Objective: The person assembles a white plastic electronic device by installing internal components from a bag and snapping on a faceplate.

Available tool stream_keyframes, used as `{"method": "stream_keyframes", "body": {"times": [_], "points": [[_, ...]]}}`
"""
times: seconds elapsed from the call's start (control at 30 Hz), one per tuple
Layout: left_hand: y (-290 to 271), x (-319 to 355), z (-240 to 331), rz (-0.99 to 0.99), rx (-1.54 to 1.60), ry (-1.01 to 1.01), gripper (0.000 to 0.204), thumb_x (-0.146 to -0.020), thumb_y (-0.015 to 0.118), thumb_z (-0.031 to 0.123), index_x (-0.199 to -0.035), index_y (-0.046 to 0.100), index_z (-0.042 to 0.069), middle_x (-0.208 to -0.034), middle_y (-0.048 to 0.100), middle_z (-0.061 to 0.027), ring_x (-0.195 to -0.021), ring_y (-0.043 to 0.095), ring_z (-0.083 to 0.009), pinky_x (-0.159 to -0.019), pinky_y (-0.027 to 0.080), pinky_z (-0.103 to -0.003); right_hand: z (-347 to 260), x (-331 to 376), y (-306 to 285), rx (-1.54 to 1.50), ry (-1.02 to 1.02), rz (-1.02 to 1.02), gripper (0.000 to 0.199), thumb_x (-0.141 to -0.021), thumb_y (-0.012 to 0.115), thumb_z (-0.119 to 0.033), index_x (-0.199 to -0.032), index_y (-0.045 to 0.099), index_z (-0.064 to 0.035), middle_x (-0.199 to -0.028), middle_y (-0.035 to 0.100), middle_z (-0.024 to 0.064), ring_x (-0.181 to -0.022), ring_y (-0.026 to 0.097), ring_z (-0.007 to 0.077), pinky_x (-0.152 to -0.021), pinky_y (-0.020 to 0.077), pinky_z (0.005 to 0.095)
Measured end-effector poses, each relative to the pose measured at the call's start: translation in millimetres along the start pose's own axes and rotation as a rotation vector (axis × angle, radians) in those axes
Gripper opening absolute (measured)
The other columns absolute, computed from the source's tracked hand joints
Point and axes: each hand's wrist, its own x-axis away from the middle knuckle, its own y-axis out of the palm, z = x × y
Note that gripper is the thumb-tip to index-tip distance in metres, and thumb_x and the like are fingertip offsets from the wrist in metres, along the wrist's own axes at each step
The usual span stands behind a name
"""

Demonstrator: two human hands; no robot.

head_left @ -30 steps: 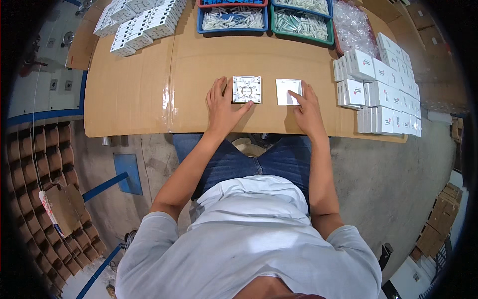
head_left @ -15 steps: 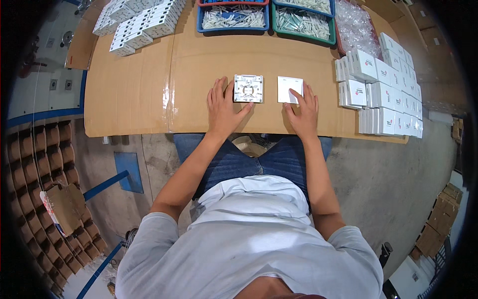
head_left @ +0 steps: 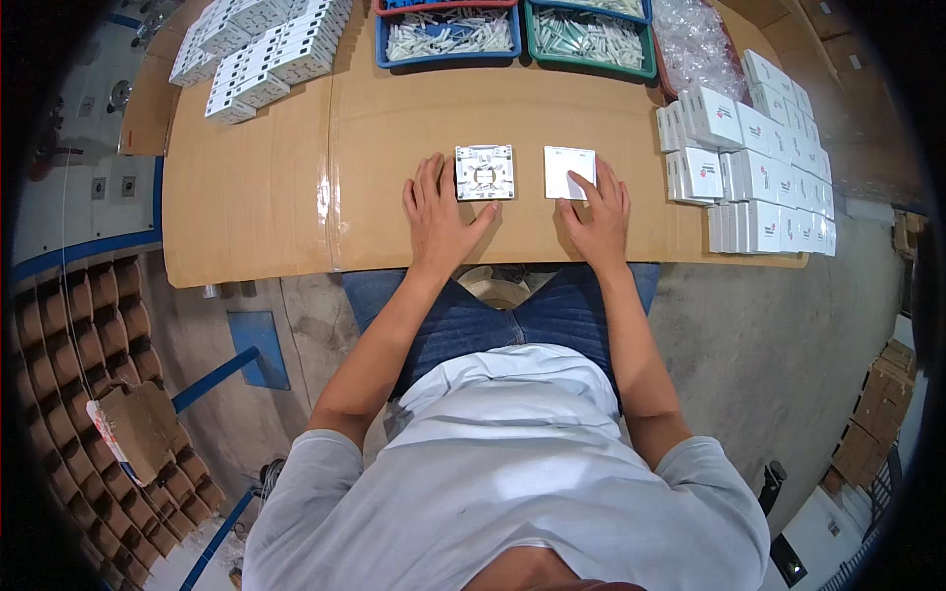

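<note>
A square white plastic base with moulded ribs and a round centre [head_left: 484, 172] lies on the brown table [head_left: 296, 187]. My left hand [head_left: 437, 219] rests flat just left of and below it, fingers spread, thumb near its lower right corner. A plain square white cover plate [head_left: 570, 171] lies to the right. My right hand [head_left: 597, 215] lies flat below the plate, its fingertips on the plate's lower right part. Neither hand grips anything.
A blue tray [head_left: 448, 34] and a green tray [head_left: 589, 37] of small white parts stand at the back. Stacked white boxes [head_left: 754, 158] fill the right side, white parts [head_left: 258, 49] the back left. Clear bags [head_left: 693, 39] lie at the back right.
Both hands have slid slightly back toward me on the table; the base and the cover plate stay in place.
</note>
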Motion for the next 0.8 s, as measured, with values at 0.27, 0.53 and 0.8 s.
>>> {"method": "stream_keyframes", "body": {"times": [0.27,0.53,0.8], "points": [[-1,-1,0,-0.001,-0.041,-0.014,0.092,-0.083,0.076,0.054,-0.150,0.042,0.002,-0.155,0.036,-0.0242,-0.149,0.030,-0.0403,-0.120,0.019,-0.062,-1,-2,2,-0.025,0.007,0.022,0.044,-0.086,0.076,-0.028,-0.127,0.069,-0.0151,-0.157,0.045,0.0166,-0.145,0.042,0.0355,-0.118,0.0279,0.0568],[-1,-7,6,-0.039,-0.079,-0.021,0.091,-0.083,0.075,0.056,-0.146,0.046,-0.002,-0.154,0.038,-0.0249,-0.149,0.031,-0.0410,-0.120,0.021,-0.063,8,-8,-6,-0.238,0.040,0.093,0.042,-0.086,0.076,-0.017,-0.127,0.068,-0.0086,-0.147,0.055,0.0193,-0.135,0.053,0.0361,-0.111,0.0406,0.0481],[-3,-6,15,-0.056,-0.106,-0.028,0.093,-0.082,0.076,0.054,-0.149,0.042,-0.001,-0.155,0.038,-0.0238,-0.151,0.028,-0.0390,-0.122,0.018,-0.061,10,-87,-78,-0.443,0.127,0.308,0.032,-0.092,0.069,-0.008,-0.123,0.067,-0.0029,-0.111,0.074,0.0146,-0.107,0.071,0.0297,-0.094,0.0542,0.0381]]}}
